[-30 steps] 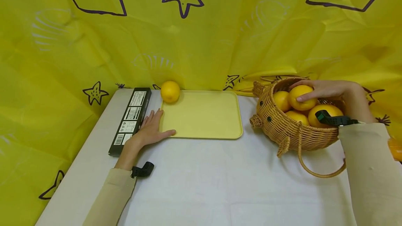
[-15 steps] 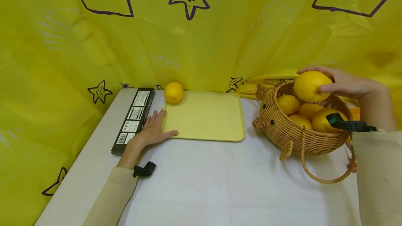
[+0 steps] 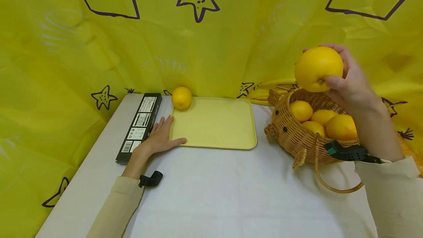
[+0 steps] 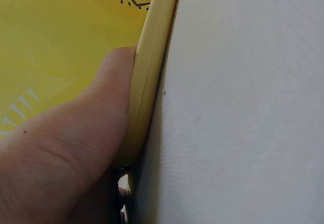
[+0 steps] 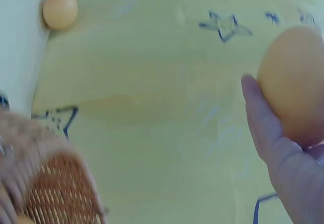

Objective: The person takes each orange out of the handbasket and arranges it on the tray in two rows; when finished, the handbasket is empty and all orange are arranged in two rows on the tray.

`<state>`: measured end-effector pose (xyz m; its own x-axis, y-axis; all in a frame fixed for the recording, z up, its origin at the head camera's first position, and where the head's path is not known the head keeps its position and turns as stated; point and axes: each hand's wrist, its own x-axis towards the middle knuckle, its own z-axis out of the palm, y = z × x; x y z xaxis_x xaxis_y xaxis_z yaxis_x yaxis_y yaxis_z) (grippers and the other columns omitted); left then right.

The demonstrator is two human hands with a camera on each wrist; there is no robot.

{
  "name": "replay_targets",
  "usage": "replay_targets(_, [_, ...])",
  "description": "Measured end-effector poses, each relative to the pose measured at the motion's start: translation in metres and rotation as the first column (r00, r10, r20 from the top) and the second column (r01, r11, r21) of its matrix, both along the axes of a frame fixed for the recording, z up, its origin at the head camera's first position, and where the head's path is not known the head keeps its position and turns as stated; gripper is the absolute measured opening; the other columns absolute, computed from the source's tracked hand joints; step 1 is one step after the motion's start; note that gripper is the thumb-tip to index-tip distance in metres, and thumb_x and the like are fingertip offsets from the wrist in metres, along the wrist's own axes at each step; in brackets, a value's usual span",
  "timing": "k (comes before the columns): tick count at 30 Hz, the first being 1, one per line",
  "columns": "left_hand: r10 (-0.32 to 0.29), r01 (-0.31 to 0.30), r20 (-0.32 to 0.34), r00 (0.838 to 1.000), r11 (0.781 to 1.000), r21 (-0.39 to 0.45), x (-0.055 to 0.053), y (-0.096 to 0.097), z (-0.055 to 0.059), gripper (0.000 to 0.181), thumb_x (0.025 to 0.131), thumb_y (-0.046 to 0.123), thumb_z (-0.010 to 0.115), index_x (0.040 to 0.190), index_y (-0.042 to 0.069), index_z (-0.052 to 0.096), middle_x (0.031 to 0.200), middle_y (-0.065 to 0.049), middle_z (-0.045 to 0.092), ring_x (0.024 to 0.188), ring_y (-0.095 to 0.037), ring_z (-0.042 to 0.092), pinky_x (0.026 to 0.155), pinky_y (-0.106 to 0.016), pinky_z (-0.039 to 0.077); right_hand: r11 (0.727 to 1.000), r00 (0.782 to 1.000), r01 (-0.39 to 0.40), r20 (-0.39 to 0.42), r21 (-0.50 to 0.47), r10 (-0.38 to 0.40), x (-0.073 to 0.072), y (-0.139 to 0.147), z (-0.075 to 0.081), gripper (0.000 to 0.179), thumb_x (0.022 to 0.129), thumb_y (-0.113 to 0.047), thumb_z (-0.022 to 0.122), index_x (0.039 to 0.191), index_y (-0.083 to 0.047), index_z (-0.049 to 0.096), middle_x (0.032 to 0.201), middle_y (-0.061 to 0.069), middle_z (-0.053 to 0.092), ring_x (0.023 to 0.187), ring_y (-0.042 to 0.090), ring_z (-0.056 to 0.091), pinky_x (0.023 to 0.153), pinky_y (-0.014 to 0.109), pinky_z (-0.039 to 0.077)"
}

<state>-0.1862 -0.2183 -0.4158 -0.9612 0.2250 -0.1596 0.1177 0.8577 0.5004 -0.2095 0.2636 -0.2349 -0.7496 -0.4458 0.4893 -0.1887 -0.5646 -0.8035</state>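
Note:
My right hand [image 3: 357, 87] grips an orange [image 3: 317, 67] up in the air, above the wicker basket [image 3: 299, 139]. Thumb and fingers wrap its sides, and the stem end faces the head camera. In the right wrist view the same orange [image 5: 293, 77] looks large beside the fingers. Several more oranges [image 3: 342, 127] lie inside the basket. At the left end of the pale yellow tray [image 3: 214, 122] rests my left hand [image 3: 160, 135], fingers straight. Its thumb touches the tray's rim [image 4: 149, 77] in the left wrist view. Another orange [image 3: 181, 98] sits on the tray's far left corner.
Left of the tray, a long black box [image 3: 140, 126] with white labels lies on the white tablecloth [image 3: 231, 194]. A yellow patterned curtain [image 3: 231, 47] hangs behind the table. The basket's handle [image 3: 340, 190] droops onto the cloth in front.
My right hand has lifted the orange out of the basket, raising it well above the rim and turning it. The left hand stays in place at the tray.

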Motion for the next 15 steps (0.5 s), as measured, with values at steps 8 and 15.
replay_targets(8, [0.001, -0.001, 0.000, 1.000, 1.000, -0.018, -0.001, 0.000, -0.001, 0.106, 0.084, 0.061, 0.062, 0.155, 0.002, 0.010, 0.163, -0.022, 0.006, 0.151, -0.041, -0.004, 0.120, -0.061, 0.002, 0.984, 0.983, 0.176, -0.047, -0.005, -0.176, 0.021, -0.043, -0.005, 0.077, 0.079, 0.010, 0.071, 0.144, -0.009, 0.035, 0.132, 0.016, 0.041, 0.101, 0.024, 0.056, 0.075, 0.028, 0.058])
replay_targets(15, [0.007, -0.007, -0.002, 1.000, 1.000, -0.010, 0.000, -0.001, -0.002, 0.106, 0.084, 0.061, 0.062, 0.155, 0.002, 0.010, 0.163, -0.023, 0.006, 0.151, -0.041, -0.003, 0.120, -0.062, 0.002, 0.975, 0.982, 0.186, -0.006, 0.120, -0.187, 0.028, -0.067, -0.011, 0.082, 0.079, 0.006, 0.073, 0.147, -0.017, 0.034, 0.138, 0.012, 0.037, 0.111, 0.023, 0.052, 0.081, 0.028, 0.058])
